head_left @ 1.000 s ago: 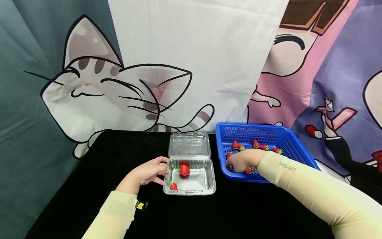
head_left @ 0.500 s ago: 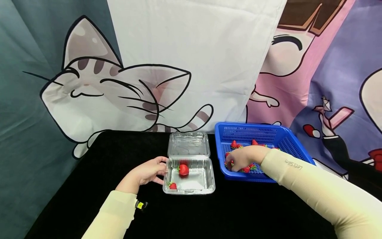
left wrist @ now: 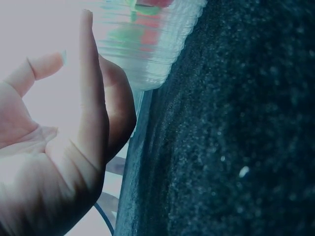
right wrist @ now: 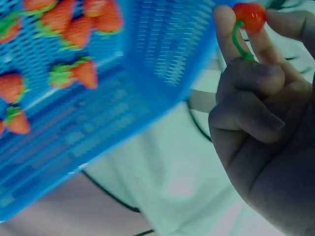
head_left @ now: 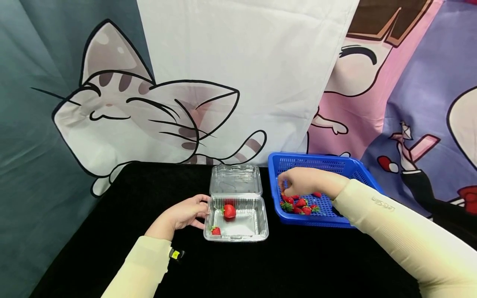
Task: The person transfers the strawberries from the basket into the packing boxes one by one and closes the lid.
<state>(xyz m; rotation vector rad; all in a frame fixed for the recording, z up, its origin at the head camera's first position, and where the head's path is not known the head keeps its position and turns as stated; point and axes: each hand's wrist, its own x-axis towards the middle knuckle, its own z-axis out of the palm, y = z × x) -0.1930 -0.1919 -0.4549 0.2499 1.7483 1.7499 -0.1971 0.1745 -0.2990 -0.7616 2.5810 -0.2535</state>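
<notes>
My right hand (head_left: pixel 299 181) is raised over the blue basket (head_left: pixel 274 182). Between its fingertips and thumb it pinches a small red pepper (right wrist: pixel 252 17) with a curved green stem; the other fingers are folded toward the palm. Below lie several red strawberries (head_left: pixel 301 203) with green leaves. To the left stands a clear plastic clamshell box (head_left: pixel 235 239), lid tipped back. In it sit a rounder red fruit (head_left: pixel 229 211) and a small strawberry (head_left: pixel 215 231) in the front left corner. My left hand (head_left: pixel 188 213) touches the box's left wall with extended fingers.
Black cloth (head_left: pixel 238 269) covers the table. Behind it hangs a fabric backdrop (head_left: pixel 242 62) with cartoon drawings. The basket's perforated walls rise around the strawberries, just right of the box.
My right hand has come up from among the strawberries, with the pepper in its fingertips, uncovering the fruit at the basket's front left. The left hand and box stay put.
</notes>
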